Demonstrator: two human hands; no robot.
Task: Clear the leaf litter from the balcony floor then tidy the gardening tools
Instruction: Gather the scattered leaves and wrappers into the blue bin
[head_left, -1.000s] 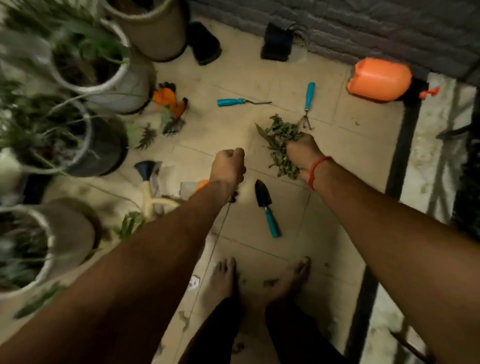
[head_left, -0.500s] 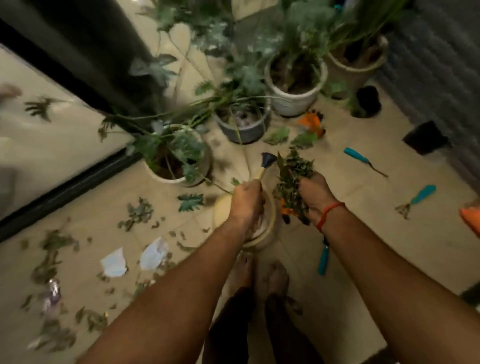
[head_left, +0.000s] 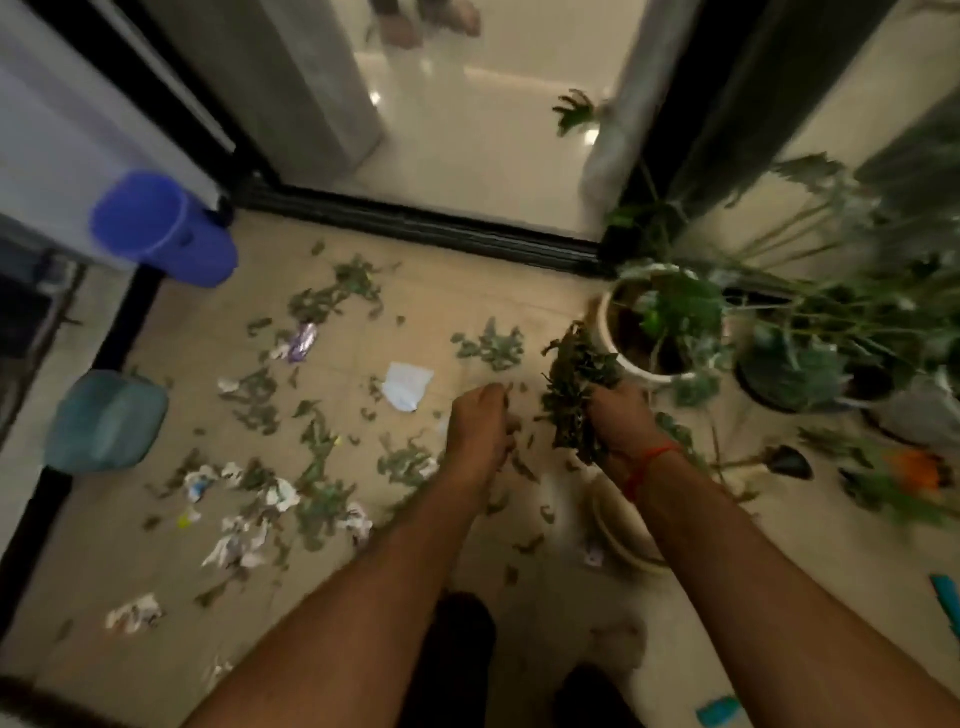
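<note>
Green leaf litter (head_left: 317, 457) lies scattered over the beige balcony tiles, mixed with torn paper scraps (head_left: 408, 387). My right hand (head_left: 621, 428), with a red thread at the wrist, grips a thick bunch of gathered leaves (head_left: 574, 395) above the floor. My left hand (head_left: 480, 431) hangs just left of that bunch with its fingers curled downward; blur hides whether it holds anything. A teal tool handle (head_left: 946, 597) shows at the right edge and another teal tool (head_left: 719, 709) at the bottom right.
A white potted plant (head_left: 618, 353) stands just beyond my right hand, with more pots (head_left: 779, 384) to its right. A cream watering can (head_left: 623, 530) sits under my right forearm. A blue container (head_left: 161, 228) and a teal one (head_left: 106, 421) stand left. A black door track (head_left: 415, 223) crosses ahead.
My view has swung left from the tools and pots to the littered floor by the doorway. The right hand still holds its leaf bunch; both hands have moved with the turn.
</note>
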